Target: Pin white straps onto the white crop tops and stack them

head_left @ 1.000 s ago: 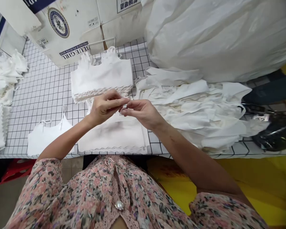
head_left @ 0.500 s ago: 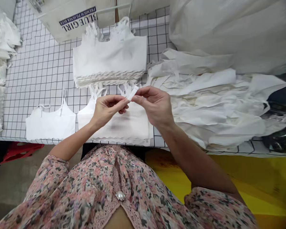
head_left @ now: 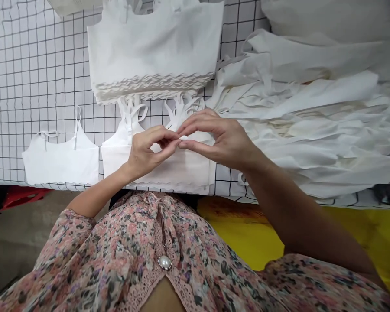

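My left hand and my right hand meet fingertip to fingertip over a stack of white strappy tops. Between the pinched fingers shows a bit of a small white strip, mostly covered by them; whether it is attached to a top I cannot tell. Thin loose straps rise from the far side of this stack, just beyond my hands. To its left a white strappy top lies flat, its straps pointing away from me.
Farther back lies a thick stack of white tops with wavy hems. A loose heap of white garments covers the right side. Black grid lines mark the white tablecloth. Below the table edge is something yellow.
The view has moved closer to the table, and the printed box has mostly left it. My right fingers have moved down over the white strip, which now shows less.
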A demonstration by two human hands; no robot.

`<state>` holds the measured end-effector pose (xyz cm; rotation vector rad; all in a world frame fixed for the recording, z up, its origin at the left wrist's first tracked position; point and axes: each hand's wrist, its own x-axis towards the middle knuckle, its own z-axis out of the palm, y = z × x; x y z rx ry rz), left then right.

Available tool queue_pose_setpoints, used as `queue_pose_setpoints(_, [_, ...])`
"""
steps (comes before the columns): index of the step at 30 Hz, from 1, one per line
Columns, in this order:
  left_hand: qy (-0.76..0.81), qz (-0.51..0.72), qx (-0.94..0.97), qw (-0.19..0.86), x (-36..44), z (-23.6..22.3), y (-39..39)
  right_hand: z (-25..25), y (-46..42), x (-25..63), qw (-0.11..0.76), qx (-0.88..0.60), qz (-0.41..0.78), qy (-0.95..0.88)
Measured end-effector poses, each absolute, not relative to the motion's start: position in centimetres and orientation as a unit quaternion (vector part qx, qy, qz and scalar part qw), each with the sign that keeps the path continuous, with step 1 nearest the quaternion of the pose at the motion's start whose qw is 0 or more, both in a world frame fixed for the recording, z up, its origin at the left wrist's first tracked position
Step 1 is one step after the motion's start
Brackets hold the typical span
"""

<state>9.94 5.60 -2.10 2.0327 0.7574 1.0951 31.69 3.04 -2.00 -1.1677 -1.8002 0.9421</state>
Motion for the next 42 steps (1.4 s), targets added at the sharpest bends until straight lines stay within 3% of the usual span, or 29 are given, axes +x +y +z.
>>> queue_pose_setpoints(5, [0.283,0.411,0.792,0.351,9.8,-1.9,5.9,-1.7,3.4,31.8,0.371,-0.442,0.498,-0.647])
queue_pose_setpoints(10, [0.277,0.358,0.800,0.393,9.4,-1.1,6.3,-1.2,4.3,32.3,0.329,-0.441,0.448,-0.705])
queue_pose_setpoints(17, [0.301,0.353,0.801,0.377,9.1,-2.4,6.4,-2.0,4.0,32.5,0.344,-0.473,0.374,-0.720])
queue_pose_setpoints(24, [0.320,0.363,0.779,0.398,9.1,-4.3,5.4,-2.9,4.1,32.8,0.235,-0.471,0.333,-0.783])
queue_pose_setpoints(29, [0.336,0.386,0.743,0.431,9.8,-3.4,5.5,-2.5,4.0,32.4,0.299,-0.469,0.364,-0.747])
queue_pose_setpoints(32, [0.343,0.351,0.781,0.386,9.4,-3.9,5.6,-2.9,3.8,32.5,0.320,-0.484,0.365,-0.728])
queue_pose_setpoints(37, [0.401,0.196,0.860,0.248,8.4,-6.1,5.2,-4.4,4.0,33.1,0.259,-0.492,0.326,-0.765])
queue_pose_setpoints(42, [0.396,0.197,0.857,0.266,8.6,-7.0,5.0,-5.6,4.6,33.0,0.221,-0.470,0.299,-0.800])
